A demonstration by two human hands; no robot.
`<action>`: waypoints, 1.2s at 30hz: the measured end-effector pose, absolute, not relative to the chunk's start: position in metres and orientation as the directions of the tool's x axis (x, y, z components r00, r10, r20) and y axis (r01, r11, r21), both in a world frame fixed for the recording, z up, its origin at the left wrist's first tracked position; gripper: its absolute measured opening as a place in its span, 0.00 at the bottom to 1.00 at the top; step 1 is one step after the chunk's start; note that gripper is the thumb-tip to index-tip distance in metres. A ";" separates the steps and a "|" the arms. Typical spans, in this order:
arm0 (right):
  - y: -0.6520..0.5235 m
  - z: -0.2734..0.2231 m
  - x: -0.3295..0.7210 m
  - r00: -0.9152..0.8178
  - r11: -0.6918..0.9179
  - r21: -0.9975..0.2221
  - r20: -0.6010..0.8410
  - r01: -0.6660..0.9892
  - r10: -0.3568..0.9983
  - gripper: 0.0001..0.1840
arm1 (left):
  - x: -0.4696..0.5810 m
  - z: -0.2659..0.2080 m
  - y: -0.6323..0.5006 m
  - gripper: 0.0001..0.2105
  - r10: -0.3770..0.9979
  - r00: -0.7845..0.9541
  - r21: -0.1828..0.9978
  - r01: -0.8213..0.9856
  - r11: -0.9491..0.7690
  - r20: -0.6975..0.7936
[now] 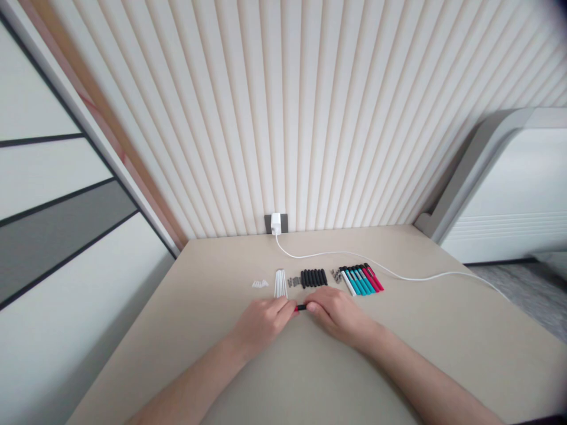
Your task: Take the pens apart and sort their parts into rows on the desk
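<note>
Between my two hands is a pen [302,307], part red and part black, lying roughly level. My left hand [264,319] is closed on its red end, and my right hand [335,309] grips the black end; the fingers cover most of it. Just beyond my left hand lie thin white refill tubes [280,283]. A row of black pen grips [314,277] sits past my right hand. To the right, teal pen barrels [359,281], red ones [372,278] and a white one [348,283] are lined up with black tops.
Small clear-white pieces [260,283], grey metal bits [294,282] and more small metal parts [336,275] lie in the row. A white charger [276,224] is plugged in at the wall; its cable [336,253] runs across the tabletop [204,283] to the right.
</note>
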State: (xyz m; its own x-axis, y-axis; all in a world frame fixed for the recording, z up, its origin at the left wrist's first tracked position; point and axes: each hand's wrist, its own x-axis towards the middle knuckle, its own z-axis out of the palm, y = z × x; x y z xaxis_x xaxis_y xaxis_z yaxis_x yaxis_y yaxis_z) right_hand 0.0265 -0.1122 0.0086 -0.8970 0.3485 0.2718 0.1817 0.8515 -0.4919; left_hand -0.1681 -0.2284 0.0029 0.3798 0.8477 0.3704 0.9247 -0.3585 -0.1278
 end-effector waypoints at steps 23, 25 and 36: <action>-0.111 0.006 0.027 -0.894 0.841 -0.505 0.262 0.193 0.363 0.10 | -0.167 0.003 -0.228 0.10 0.864 0.353 -0.141 0.936 -0.323 0.358; -0.111 0.006 0.027 -0.874 0.824 -0.526 0.274 0.213 0.401 0.06 | -0.167 0.002 -0.228 0.09 0.866 0.349 -0.132 0.937 -0.323 0.357; -0.110 0.005 0.026 -0.854 0.780 -0.580 0.259 0.235 0.450 0.09 | -0.166 0.002 -0.228 0.09 0.884 0.306 -0.124 0.952 -0.280 0.353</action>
State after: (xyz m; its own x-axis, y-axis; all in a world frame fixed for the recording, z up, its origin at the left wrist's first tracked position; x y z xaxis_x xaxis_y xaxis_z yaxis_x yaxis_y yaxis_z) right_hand 0.0262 -0.1103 0.0047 -0.8544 0.4502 0.2594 0.2349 0.7800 -0.5800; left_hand -0.1664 -0.2279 0.0018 0.3060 0.8843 0.3527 0.9520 -0.2800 -0.1238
